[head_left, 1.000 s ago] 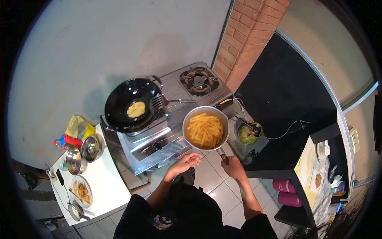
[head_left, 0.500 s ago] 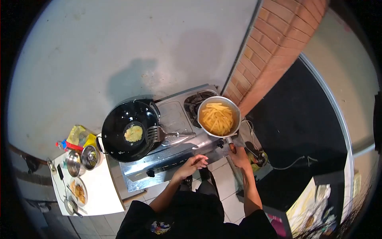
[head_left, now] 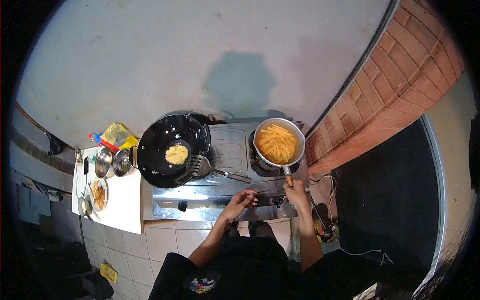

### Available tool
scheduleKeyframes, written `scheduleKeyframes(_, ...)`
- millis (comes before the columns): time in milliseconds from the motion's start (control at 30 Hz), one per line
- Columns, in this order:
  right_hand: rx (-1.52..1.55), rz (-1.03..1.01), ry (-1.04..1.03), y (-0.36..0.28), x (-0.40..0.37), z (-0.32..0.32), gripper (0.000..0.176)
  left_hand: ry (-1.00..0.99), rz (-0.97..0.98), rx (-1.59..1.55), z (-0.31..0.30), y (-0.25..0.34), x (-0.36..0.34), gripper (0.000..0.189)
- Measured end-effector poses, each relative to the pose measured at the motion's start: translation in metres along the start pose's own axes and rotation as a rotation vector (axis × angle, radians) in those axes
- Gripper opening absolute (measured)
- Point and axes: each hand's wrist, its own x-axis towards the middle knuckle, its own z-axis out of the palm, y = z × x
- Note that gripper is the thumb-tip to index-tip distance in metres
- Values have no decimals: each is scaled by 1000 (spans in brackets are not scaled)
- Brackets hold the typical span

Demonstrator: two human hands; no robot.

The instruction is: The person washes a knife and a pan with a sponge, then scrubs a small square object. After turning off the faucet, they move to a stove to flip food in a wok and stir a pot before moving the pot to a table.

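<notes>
My right hand (head_left: 297, 194) is wrapped round the wooden handle (head_left: 289, 180) of a saucepan. The metal saucepan (head_left: 257, 150) is over the right burner (head_left: 263, 169) and holds potato strips (head_left: 277, 144) in liquid. My left hand (head_left: 242, 203) hovers at the stove's front edge, empty, with loosely bent fingers apart. Left of it, a slotted spatula (head_left: 220, 171) rests with its head over the rim of a black wok (head_left: 155, 150) and its handle across the stove top. A yellowish fried piece (head_left: 176, 154) lies in the wok.
The stove (head_left: 229, 147) backs onto a grey wall, with a brick pillar (head_left: 390, 85) at right. On the white table (head_left: 123, 210) at left are two metal bowls (head_left: 104, 163), a plate of fried food (head_left: 99, 195) and a small strainer (head_left: 84, 206). Cables (head_left: 332, 192) hang right of the stove.
My right hand has shifted the saucepan left relative to the stove, more squarely over the burner. The camera view has turned. My left hand stays empty near the stove's front edge.
</notes>
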Motion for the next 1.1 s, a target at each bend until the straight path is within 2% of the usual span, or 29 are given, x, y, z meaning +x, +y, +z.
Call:
scheduleKeyframes(367,-26,-76,5,20,15,13,22,139,51,-53,1,0,-8,25)
scheduleKeyframes(433,30,-30,-115,14,14,7,25,163,48,-46,0,1,-8,25)
scheduleKeyframes(533,115,73,-195,-3,2,-4,28,168,43,-49,1,1,-8,25)
scheduleKeyframes(667,128,111,-245,-12,-5,-15,30,174,42,-70,1,3,-10,25)
scheduleKeyframes(733,-210,-209,-33,-14,-10,-20,26,179,43,-95,-1,0,-9,26)
scheduleKeyframes(767,-211,-210,-37,-15,-13,-22,26,183,43,-97,-2,-1,-10,26)
scheduleKeyframes(833,-293,-443,266,-20,-18,-24,24,191,29,-100,-2,-3,-11,25)
scheduleKeyframes(867,-282,-550,421,-39,-24,-24,18,206,31,-104,-3,-5,-12,25)
scheduleKeyframes(967,-107,-579,284,-74,-44,-18,11,236,0,-84,-2,-10,-16,26)
scheduleKeyframes(1000,-82,-662,211,-77,-46,-8,6,244,-4,-59,-1,-10,-17,27)
scheduleKeyframes(1100,-31,-729,-120,-64,-36,42,13,290,-5,-29,1,-13,-22,28)
